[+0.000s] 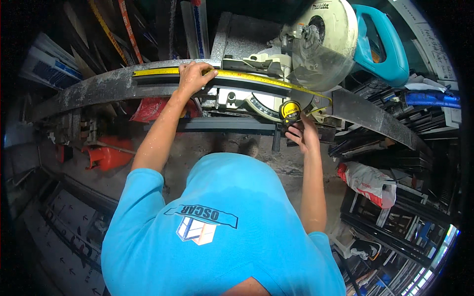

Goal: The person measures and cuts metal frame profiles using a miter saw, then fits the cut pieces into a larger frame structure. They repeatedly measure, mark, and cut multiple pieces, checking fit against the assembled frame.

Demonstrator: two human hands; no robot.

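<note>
A yellow tape measure blade [242,75] lies stretched along a dark grey metal profile [163,91] on the bench. My left hand [194,78] is closed over the blade and the profile's far edge, thumb pointing right. The black and yellow tape measure case [290,112] sits in my right hand [307,134], with the fingers around its lower right side. At its right end the blade curls back toward the case. Just beyond the profile stands a miter saw [326,44] with a cream blade guard and a teal handle.
Long metal strips [111,34] lean behind the bench [64,98]. A red gas cylinder [106,157] lies on the floor at left. Dark profiles [390,148] are stacked at right, near a white and red plastic bag [369,181]. A blue roll [432,99] lies far right.
</note>
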